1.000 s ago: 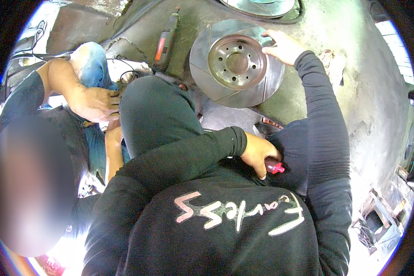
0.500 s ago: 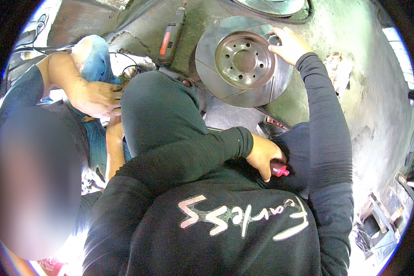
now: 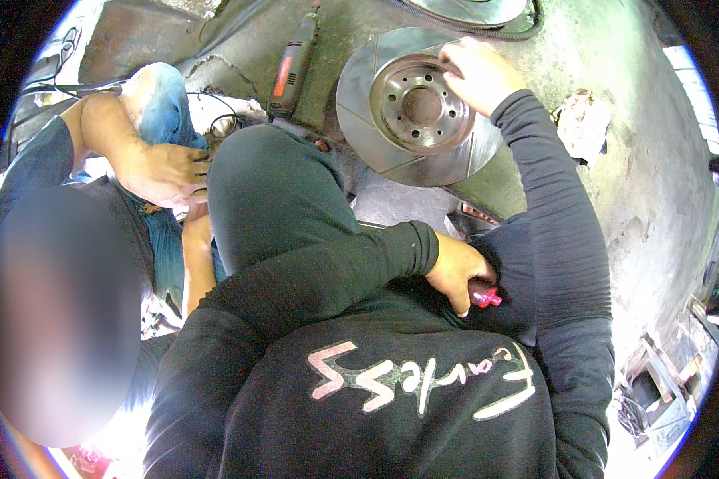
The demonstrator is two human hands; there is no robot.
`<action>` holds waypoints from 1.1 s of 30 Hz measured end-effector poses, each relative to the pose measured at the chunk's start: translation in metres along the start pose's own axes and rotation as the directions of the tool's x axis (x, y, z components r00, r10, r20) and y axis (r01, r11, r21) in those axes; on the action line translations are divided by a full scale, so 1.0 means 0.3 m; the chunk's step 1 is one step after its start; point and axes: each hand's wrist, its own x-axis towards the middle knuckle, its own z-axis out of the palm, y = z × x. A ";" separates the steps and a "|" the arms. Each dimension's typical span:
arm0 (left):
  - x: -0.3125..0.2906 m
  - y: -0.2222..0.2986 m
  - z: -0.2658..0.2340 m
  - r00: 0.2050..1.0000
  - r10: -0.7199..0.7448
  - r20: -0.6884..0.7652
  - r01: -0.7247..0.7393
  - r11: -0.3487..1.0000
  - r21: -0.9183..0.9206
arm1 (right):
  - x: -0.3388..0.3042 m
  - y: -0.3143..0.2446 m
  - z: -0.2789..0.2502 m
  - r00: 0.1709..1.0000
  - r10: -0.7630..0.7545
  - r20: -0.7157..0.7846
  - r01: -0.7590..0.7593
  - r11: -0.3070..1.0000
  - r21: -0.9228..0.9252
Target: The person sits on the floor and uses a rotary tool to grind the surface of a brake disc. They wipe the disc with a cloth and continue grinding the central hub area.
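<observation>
A slotted brake disc [image 3: 421, 105] with a raised, drilled centre lies in front of me. Over its upper right part is my right hand [image 3: 483, 73], fingers bent and thumb apart; the fingertips touch or hover at the edge of the raised centre, and I cannot tell which. No object shows between those fingers. Close to my body, my left hand [image 3: 458, 275] is closed around a small dark bottle [image 3: 482, 294] with a pinkish-red nozzle. Most of that bottle is hidden by the hand.
A rotary power tool [image 3: 294, 70] lies left of the disc. Another disc [image 3: 475, 9] and a dark hose [image 3: 527, 32] are at the far edge. Crumpled pale paper or cloth [image 3: 583, 124] lies to the right. At left sits a co-worker, one hand [image 3: 168, 172] beside my knee.
My right hand has moved left, from the disc's outer rim toward its raised centre. My left hand keeps its hold on the bottle.
</observation>
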 end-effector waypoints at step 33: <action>-0.003 0.011 -0.004 0.998 -0.054 -0.038 0.057 0.995 0.076 | 0.070 -0.094 0.233 0.909 0.278 0.310 -0.338 0.928 0.158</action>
